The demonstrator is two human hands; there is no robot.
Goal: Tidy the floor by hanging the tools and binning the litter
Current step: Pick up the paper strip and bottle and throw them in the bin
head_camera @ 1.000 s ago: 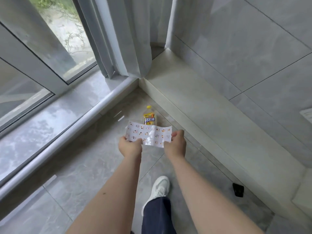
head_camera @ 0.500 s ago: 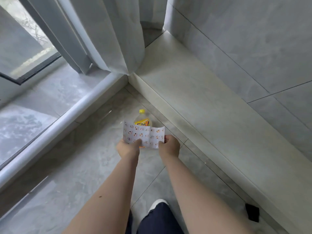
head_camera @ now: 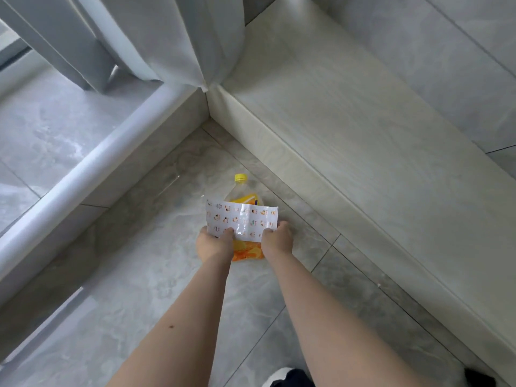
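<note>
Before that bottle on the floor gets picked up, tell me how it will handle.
The plastic bottle lies on its side on the floor tile, so a nudge would probably roll it. It looks clear and mostly empty above the orange label, so likely light and easily dented. The printed sheet held by both hands hides its middle, so its fill is uncertain.

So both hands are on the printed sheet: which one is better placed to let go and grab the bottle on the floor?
Right, marginally. The bottle lies directly beyond the sheet, its label showing between both hands, nearer the right hand. The left hand grips the sheet's corner and could keep it.
</note>
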